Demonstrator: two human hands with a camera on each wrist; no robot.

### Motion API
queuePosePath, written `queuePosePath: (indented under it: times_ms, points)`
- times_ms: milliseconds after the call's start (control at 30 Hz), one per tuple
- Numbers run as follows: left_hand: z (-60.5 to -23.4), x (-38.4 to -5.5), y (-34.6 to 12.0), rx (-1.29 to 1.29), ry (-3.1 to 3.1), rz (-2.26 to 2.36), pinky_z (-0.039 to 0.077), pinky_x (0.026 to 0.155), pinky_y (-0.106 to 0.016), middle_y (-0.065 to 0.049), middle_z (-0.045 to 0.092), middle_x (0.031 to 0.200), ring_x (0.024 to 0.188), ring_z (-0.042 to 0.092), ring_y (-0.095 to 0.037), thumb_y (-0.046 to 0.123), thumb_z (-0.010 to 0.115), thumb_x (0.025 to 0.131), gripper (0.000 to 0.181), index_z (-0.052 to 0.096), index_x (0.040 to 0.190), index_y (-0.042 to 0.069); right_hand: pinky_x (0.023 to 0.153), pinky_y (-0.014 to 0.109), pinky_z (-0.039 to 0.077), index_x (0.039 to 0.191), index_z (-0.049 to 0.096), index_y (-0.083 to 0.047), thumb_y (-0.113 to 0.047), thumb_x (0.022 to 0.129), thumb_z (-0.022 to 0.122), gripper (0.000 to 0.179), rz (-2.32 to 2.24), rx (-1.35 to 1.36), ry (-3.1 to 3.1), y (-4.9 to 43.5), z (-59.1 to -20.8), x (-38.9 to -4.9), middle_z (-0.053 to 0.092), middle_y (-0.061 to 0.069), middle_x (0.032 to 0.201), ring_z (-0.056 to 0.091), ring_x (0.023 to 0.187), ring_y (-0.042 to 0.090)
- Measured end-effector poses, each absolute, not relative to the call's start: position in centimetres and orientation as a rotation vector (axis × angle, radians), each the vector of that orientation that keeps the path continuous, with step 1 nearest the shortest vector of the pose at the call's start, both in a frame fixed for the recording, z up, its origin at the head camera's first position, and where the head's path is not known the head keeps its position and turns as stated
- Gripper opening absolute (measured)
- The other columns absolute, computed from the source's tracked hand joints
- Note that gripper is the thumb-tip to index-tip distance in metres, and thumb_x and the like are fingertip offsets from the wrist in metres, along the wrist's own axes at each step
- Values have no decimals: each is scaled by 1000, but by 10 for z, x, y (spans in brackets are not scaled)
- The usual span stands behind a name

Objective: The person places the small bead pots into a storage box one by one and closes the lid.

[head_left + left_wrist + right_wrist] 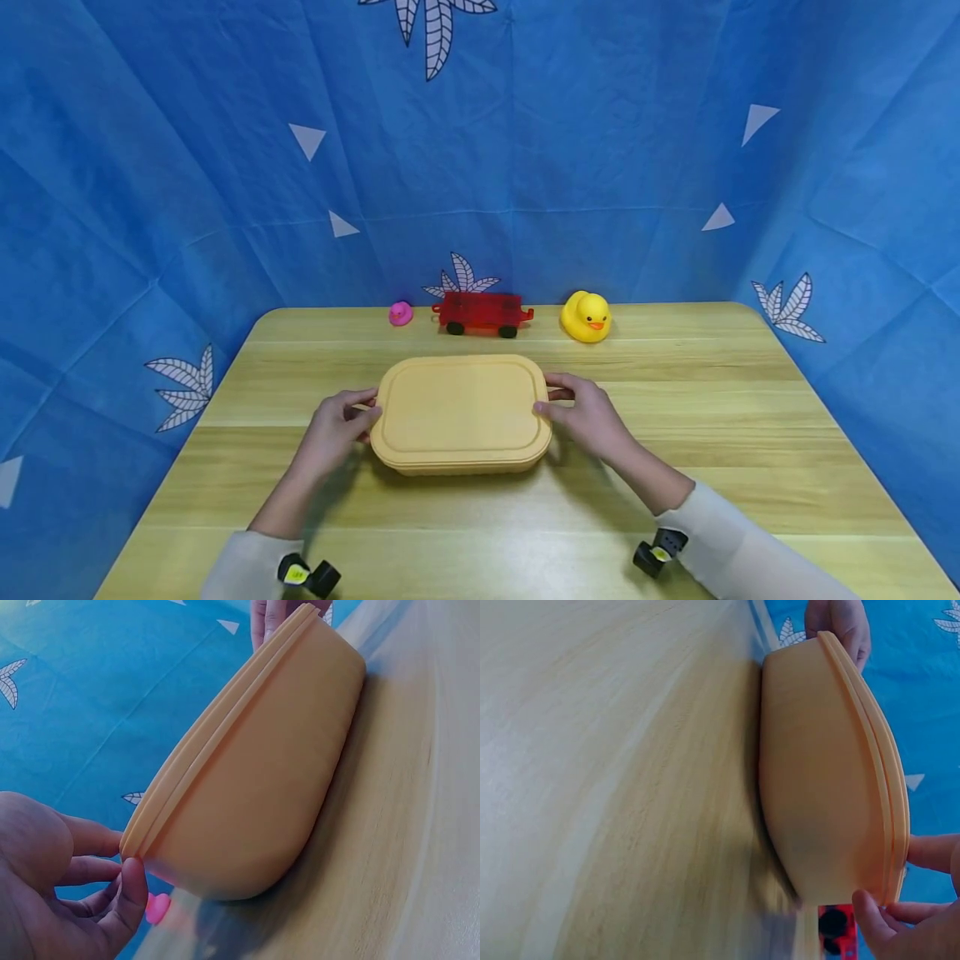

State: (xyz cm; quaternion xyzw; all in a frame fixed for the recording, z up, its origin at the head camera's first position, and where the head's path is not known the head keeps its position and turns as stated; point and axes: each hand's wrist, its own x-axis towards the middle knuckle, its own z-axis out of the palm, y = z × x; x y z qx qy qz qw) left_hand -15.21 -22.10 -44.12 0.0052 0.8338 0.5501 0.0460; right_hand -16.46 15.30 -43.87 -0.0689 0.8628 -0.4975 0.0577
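Observation:
A pale yellow storage box with rounded corners stands on the wooden table. Its lid lies on top, level with the rim all round. At the left end my left hand pinches the lid's edge, thumb and fingers bent around it. The opposite end is pinched by my right hand, whose thumb presses at the lid's edge in the right wrist view. The inside of the box is hidden under the lid.
Along the table's back edge stand a small pink duck, a red toy wagon with black wheels and a larger yellow duck. A blue patterned cloth hangs behind and beside the wooden table.

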Motion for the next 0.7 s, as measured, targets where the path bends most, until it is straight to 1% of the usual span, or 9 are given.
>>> queuePosePath:
  times_ms: [233, 467, 700]
  points:
    - [-440, -151, -221, 17, 2516, 1683, 61, 68, -30, -27, 63, 123, 80, 64, -15, 6, 63, 102, 44, 55, 141, -11, 90, 40, 60, 141, 60, 1, -19, 94, 76, 54, -1490, -196, 2611, 154, -440, -164, 68, 19, 130, 66, 119, 35]
    - [-442, -151, -222, 19, 2492, 1678, 61, 67, -31, -26, 61, 125, 82, 63, -15, 6, 63, 102, 45, 52, 142, -13, 96, 43, 57, 139, 58, 5, -16, 94, 75, 52, -1522, -229, 2566, 155, -442, -163, 67, 20, 132, 65, 117, 33]
    - [-443, -151, -223, 9, 2473, 1683, 61, 67, -31, -27, 60, 126, 84, 63, -15, 5, 63, 102, 46, 52, 143, -13, 98, 44, 56, 138, 58, 5, -17, 95, 75, 51, -1537, -259, 2558, 156, -445, -163, 67, 21, 131, 66, 116, 34]
